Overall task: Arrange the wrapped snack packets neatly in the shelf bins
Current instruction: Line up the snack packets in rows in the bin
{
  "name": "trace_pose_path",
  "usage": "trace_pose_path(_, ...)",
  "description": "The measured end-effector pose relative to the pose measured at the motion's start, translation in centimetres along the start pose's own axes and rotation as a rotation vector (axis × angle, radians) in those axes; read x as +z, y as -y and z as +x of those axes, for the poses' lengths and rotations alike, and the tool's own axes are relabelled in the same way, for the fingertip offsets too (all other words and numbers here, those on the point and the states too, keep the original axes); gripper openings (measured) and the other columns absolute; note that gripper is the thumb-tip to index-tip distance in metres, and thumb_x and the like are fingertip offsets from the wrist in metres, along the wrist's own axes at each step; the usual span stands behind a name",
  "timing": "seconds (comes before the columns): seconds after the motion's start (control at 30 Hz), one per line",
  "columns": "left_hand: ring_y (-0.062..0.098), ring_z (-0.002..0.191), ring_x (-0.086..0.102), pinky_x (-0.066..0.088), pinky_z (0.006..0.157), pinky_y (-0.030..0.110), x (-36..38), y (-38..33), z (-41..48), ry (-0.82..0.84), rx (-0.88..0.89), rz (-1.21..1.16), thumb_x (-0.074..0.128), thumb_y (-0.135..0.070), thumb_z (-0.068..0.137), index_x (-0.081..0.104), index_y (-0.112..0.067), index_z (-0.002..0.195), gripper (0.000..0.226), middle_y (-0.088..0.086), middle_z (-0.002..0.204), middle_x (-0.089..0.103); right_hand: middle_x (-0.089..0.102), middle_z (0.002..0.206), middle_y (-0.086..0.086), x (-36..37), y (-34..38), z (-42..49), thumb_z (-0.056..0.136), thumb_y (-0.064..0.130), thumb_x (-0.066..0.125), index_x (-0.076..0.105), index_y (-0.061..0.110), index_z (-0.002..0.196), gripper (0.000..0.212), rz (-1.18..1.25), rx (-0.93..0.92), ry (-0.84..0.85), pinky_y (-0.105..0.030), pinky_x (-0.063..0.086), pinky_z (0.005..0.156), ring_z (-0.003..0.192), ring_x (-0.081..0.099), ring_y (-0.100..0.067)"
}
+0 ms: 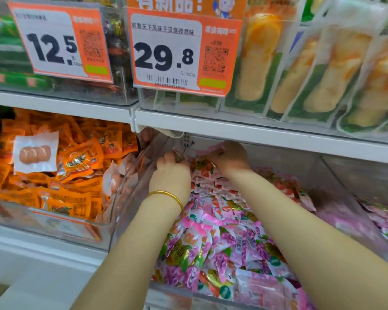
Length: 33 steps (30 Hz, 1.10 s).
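A clear shelf bin [336,175] in the middle holds a heap of pink, white and purple wrapped snack packets [224,238]. Both my hands reach deep to the back of this bin, under the upper shelf. My left hand [171,173], with a gold bangle on the wrist, pinches a small packet [179,155] between its fingertips. My right hand [230,157] grips pink packets [213,151] at the top of the pile at the back. The fingertips of both hands are partly hidden by the packets.
The bin to the left [54,222] is full of orange packets, with a white vacuum pack of sausages [35,153] on top. The white shelf edge [255,130] hangs low above my hands. Above it stand price tags [177,52] and long yellow-green packs [323,70].
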<state>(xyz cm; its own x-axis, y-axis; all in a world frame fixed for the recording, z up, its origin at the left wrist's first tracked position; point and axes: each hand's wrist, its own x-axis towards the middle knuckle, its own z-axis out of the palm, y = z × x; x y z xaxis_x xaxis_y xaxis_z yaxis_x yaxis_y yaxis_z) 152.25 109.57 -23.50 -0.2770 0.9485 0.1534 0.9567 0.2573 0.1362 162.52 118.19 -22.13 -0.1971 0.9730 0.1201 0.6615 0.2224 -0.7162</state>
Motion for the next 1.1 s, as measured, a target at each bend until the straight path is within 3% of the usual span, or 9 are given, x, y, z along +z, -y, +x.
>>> trace_pose_path(0.1, 0.037, 0.122, 0.03, 0.038, 0.095, 0.037, -0.6, -0.5, -0.4, -0.029, 0.008, 0.165, 0.048, -0.006, 0.084, 0.046, -0.012, 0.131, 0.047, 0.018, 0.133, 0.033, 0.062, 0.122, -0.006, -0.7, -0.2, -0.1, 0.095, 0.018, 0.046, 0.063, 0.01, 0.114, 0.027, 0.088, 0.048, -0.028, -0.027, 0.044, 0.087, 0.107, 0.059, -0.024)
trace_pose_path(0.23, 0.035, 0.124, 0.033, 0.037, 0.099, 0.036, -0.3, 0.1, 0.3, 0.116, -0.01, 0.104, 0.048, -0.006, 0.087, 0.046, -0.008, 0.127, 0.04, 0.017, 0.13, 0.04, 0.062, 0.113, -0.012, -1.0, -0.1, -0.5, 0.095, 0.018, 0.048, 0.057, 0.005, 0.114, 0.025, 0.18, 0.119, -0.022, -0.034, 0.051, 0.086, 0.098, 0.063, -0.027)
trace_pose_path(0.33, 0.032, 0.122, 0.041, 0.035, 0.101, 0.035, 0.5, 0.6, 0.8, 0.188, 0.022, -0.014, 0.046, -0.004, 0.087, 0.044, -0.004, 0.126, 0.039, 0.017, 0.131, 0.046, 0.062, 0.108, -0.01, -0.5, 0.7, -0.5, 0.093, 0.022, 0.055, 0.055, 0.006, 0.112, 0.026, 0.266, 0.094, -0.037, -0.028, 0.049, 0.085, 0.101, 0.062, -0.026)
trace_pose_path(0.53, 0.035, 0.11, 0.053, 0.045, 0.092, 0.038, -1.9, 1.1, -0.3, 0.105, -0.033, -0.382, 0.041, 0.001, 0.088, 0.048, 0.0, 0.122, 0.035, 0.022, 0.124, 0.051, 0.061, 0.096, -0.007, 1.3, 0.5, -0.2, 0.088, 0.033, 0.056, 0.066, 0.015, 0.09, 0.021, -0.419, -0.324, -0.041, -0.03, 0.049, 0.078, 0.097, 0.058, -0.027)
trace_pose_path(0.67, 0.03, 0.115, 0.051, 0.043, 0.096, 0.037, -2.5, 1.9, -2.4, 0.064, 0.015, -0.5, 0.038, 0.002, 0.089, 0.043, -0.005, 0.131, 0.042, 0.018, 0.129, 0.05, 0.063, 0.112, -0.007, 2.2, 0.1, -0.3, 0.095, 0.037, 0.043, 0.066, 0.022, 0.113, 0.032, -0.638, -0.491, 0.138, -0.033, 0.047, 0.085, 0.104, 0.054, -0.029)
trace_pose_path(0.77, 0.019, 0.122, 0.048, 0.041, 0.099, 0.029, -2.6, 2.7, -4.8, 0.057, -0.008, -0.615, 0.035, 0.004, 0.091, 0.037, -0.015, 0.139, 0.052, 0.009, 0.138, 0.046, 0.061, 0.117, -0.006, 1.6, 0.5, -0.7, 0.097, 0.032, 0.038, 0.062, 0.029, 0.117, 0.032, -0.667, -0.531, 0.169, -0.036, 0.041, 0.088, 0.111, 0.048, -0.03)
trace_pose_path(0.87, 0.012, 0.124, 0.046, 0.038, 0.095, 0.023, -2.8, 3.5, -6.4, 0.036, -0.04, -0.702, 0.035, 0.005, 0.091, 0.04, -0.022, 0.137, 0.053, 0.001, 0.138, 0.047, 0.066, 0.112, -0.005, -0.1, 0.4, -2.6, 0.095, 0.019, 0.044, 0.066, 0.021, 0.11, 0.027, -0.431, -0.518, 0.071, -0.036, 0.047, 0.09, 0.105, 0.056, -0.025)
trace_pose_path(1.0, 0.01, 0.125, 0.046, 0.038, 0.102, 0.027, -2.6, 3.4, -7.2, -0.029, -0.033, -0.748, 0.035, 0.008, 0.09, 0.042, -0.02, 0.135, 0.054, -0.001, 0.139, 0.046, 0.067, 0.108, -0.001, -1.9, 0.5, -6.8, 0.094, 0.043, 0.046, 0.066, 0.017, 0.11, 0.036, -0.319, -0.412, 0.555, -0.036, 0.048, 0.091, 0.099, 0.061, -0.017)
trace_pose_path(1.1, 0.014, 0.125, 0.046, 0.037, 0.104, 0.031, -2.4, 3.0, -7.2, -0.05, -0.031, -0.727, 0.035, 0.009, 0.088, 0.044, -0.018, 0.134, 0.054, 0.004, 0.138, 0.047, 0.062, 0.121, -0.003, -1.8, 0.4, -7.7, 0.092, 0.059, 0.023, 0.059, 0.019, 0.121, 0.061, -0.461, -0.376, 0.721, -0.034, 0.041, 0.098, 0.111, 0.055, -0.02)
